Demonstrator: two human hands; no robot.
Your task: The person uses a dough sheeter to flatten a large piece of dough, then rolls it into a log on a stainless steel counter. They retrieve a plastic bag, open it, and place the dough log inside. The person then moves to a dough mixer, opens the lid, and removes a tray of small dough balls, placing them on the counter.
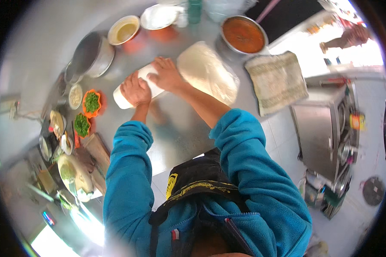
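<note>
A long white roll, which looks like dough [124, 99], lies aslant on the steel table [186, 128]. My left hand [136, 90] grips its near-left part, palm on top and fingers curled over the far side. Farther along, my right hand [167, 75] grips the same roll, with its thumb spread towards the left hand. The roll's far end is partly hidden behind my right hand. Just right of that hand, a broad pale mass [209, 74] lies under clear plastic film.
A metal pot of red-orange sauce [243, 34] stands at the back right, near a folded cloth [276, 82]. Leftward are a large metal pot [104, 57], a bowl of yellowish liquid [125, 30], and orange bowls of chopped green herbs [92, 102]. A steel cabinet [313, 135] stands at right.
</note>
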